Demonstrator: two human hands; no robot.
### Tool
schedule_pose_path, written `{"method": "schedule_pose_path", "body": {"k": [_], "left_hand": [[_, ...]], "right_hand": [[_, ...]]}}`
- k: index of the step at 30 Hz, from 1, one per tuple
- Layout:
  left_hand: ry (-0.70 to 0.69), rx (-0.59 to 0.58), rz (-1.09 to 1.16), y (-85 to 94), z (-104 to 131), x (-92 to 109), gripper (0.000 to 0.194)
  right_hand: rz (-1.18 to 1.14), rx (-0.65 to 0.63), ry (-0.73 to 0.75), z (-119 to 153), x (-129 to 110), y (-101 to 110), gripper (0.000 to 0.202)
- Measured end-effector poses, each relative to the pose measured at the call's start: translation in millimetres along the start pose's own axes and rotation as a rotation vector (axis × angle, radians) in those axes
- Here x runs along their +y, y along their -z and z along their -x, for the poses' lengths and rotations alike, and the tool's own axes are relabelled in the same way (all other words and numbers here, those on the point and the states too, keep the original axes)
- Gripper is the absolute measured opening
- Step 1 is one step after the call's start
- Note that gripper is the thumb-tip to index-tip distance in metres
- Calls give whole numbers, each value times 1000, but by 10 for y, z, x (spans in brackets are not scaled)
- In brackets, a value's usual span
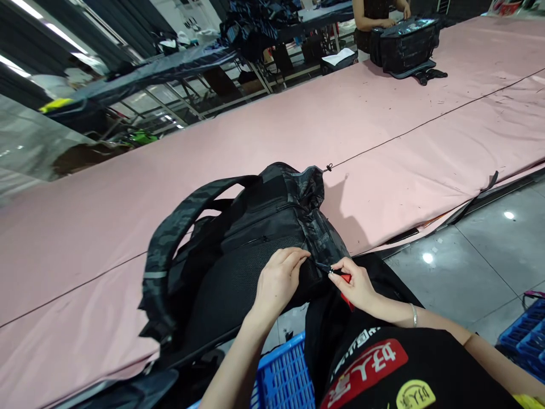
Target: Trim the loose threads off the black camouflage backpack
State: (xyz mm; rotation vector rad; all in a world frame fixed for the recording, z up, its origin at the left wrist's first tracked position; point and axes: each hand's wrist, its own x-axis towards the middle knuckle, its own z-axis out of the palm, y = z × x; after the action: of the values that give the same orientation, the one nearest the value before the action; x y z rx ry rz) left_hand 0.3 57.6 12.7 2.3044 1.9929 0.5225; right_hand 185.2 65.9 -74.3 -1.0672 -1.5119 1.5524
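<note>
The red-handled tool (346, 279) in the right hand (355, 284) is mostly hidden by the fingers, so its kind cannot be told, and the dark tip at its nine o'clock is too small to make out. The left hand (279, 278) covers the spot on the black backpack (238, 250) it pinches. At twelve to one o'clock a co-worker (374, 17) is cut off by the top edge, and the blue crate (283, 378) at six o'clock runs off the bottom.

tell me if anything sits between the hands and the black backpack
Nothing visible does. The left hand already pinches the backpack fabric at its edge, and the right hand brings a small red-handled tool up to the same spot.
</note>
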Motion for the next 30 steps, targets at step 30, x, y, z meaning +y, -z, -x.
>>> {"method": "schedule_pose_path", "body": {"k": [30], "left_hand": [[699,22,971,-903,572,824,34]], "right_hand": [[-469,281,-317,-47,554,869,49]]}}
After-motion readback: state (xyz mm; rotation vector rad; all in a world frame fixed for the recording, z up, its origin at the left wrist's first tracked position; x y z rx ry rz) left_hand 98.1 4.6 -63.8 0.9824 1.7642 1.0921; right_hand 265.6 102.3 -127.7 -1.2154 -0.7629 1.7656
